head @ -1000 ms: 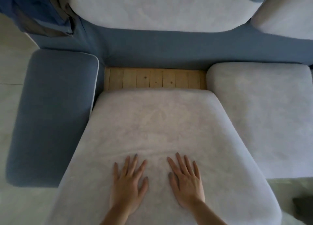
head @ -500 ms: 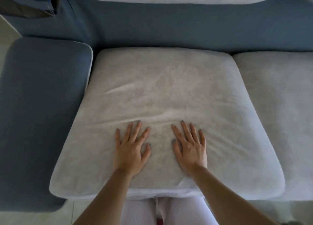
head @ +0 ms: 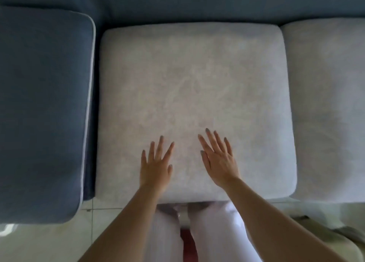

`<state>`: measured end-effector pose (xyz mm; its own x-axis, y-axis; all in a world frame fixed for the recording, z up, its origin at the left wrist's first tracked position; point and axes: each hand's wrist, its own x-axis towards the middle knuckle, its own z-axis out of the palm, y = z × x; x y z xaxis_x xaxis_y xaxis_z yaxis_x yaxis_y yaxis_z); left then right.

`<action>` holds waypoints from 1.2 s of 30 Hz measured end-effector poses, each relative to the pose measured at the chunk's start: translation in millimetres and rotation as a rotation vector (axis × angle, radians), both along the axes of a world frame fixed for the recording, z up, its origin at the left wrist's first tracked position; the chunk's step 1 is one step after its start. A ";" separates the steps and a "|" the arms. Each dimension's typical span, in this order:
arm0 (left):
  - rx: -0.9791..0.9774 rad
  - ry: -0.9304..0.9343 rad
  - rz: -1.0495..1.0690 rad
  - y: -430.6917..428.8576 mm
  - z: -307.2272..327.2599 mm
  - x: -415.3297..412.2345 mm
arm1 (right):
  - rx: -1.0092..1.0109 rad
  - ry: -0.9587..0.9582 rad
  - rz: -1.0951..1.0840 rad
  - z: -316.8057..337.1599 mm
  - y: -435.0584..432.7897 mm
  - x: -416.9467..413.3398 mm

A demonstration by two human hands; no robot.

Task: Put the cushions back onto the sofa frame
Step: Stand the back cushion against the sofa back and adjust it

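Lettering or labels of any kind do not show on the fabric from where I stand; the upholstery is plain all over. Both hands are spread flat, palms down, over the near part of the pale grey seat cushion (head: pixel 189 96). The left hand (head: pixel 156 167) has its fingers fanned and pointing toward the sofa back, thumb out to the inner side. The right hand (head: pixel 219 161) sits just beside it, angled a little to the left, fingers straight and slightly parted, its nails painted a dull grey. Neither hand grips anything: both are open, and whether the palms press on the cover or float just above it I cannot tell. The two hands are near each other but apart, with a strip of cushion between them. Bare forearms run back from them toward the person, who stands close against the cushion's front edge in white trousers (head: pixel 213 228).

The seat cushion lies squarely in the sofa frame, its rear edge up against the dark blue backrest (head: pixel 187 3) and its left side beside the dark blue armrest (head: pixel 43 103), which has light piping along its edge. A second pale seat cushion (head: pixel 327 107) lies touching it on the right. Pale tiled floor (head: pixel 49 242) shows below the armrest.
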<state>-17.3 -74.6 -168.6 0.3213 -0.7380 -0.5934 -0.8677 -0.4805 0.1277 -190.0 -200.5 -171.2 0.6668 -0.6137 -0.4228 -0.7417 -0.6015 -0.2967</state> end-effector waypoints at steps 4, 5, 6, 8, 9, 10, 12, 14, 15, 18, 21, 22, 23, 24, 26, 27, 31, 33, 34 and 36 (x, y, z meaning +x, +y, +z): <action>0.167 0.025 -0.040 13.8 -2.3 -22.0 | 0.104 0.058 -0.093 -6.5 30.5 -17.7; 0.159 0.038 -0.050 19.4 -3.0 -26.4 | 0.115 0.093 -0.123 -8.7 38.4 -25.8; 0.149 0.052 -0.057 24.9 -3.8 -29.4 | 0.123 0.139 -0.134 -12.4 46.9 -34.9; 0.102 0.058 -0.083 35.5 -10.8 -33.3 | 0.084 0.191 -0.060 -20.4 57.9 -47.5; 0.076 0.052 -0.118 38.2 -19.4 -33.1 | 0.069 0.198 0.015 -28.4 60.3 -49.4; 0.063 0.040 -0.171 38.6 -26.3 -31.9 | 0.056 0.194 0.105 -34.6 60.3 -48.7; 0.040 -0.003 -0.282 35.7 -46.6 -25.7 | 0.046 0.180 0.273 -53.4 54.5 -42.9; 0.007 -0.037 -0.342 32.3 -61.5 -18.1 | 0.013 0.147 0.338 -66.6 46.5 -36.7; -0.017 -0.046 -0.365 32.0 -65.9 -14.8 | -0.013 0.128 0.352 -70.4 43.2 -35.4; -0.115 -0.063 -0.426 30.8 -74.5 -4.0 | -0.088 0.083 0.384 -75.1 30.4 -30.6; -0.149 -0.093 -0.451 17.3 -77.8 16.6 | -0.127 0.084 0.410 -76.5 4.0 -13.7; -0.137 -0.089 -0.459 12.5 -77.6 22.4 | -0.114 0.102 0.419 -76.2 -3.0 -8.1; -0.113 -0.080 -0.454 9.3 -76.2 25.4 | -0.090 0.124 0.417 -74.6 -7.0 -4.1; -0.085 -0.070 -0.432 9.9 -74.0 26.6 | -0.061 0.146 0.407 -72.0 -6.6 -0.7; -0.026 -0.032 -0.361 14.0 -68.2 21.5 | 0.001 0.177 0.355 -65.2 -0.1 -0.1; -0.006 -0.014 -0.326 15.2 -65.2 17.8 | 0.030 0.186 0.323 -62.3 4.6 -0.2; 0.087 -0.042 -0.273 8.3 -36.0 8.0 | 0.112 0.197 0.161 -34.2 19.4 2.3; 0.128 -0.015 -0.203 5.1 -15.6 3.3 | 0.200 0.183 0.054 -14.3 28.0 -1.1; 0.135 0.030 -0.162 6.2 -5.7 0.9 | 0.238 0.170 -0.006 -4.0 32.9 -3.9; 0.113 0.148 -0.098 10.1 17.8 -9.6 | 0.278 0.138 -0.132 18.4 42.1 -17.8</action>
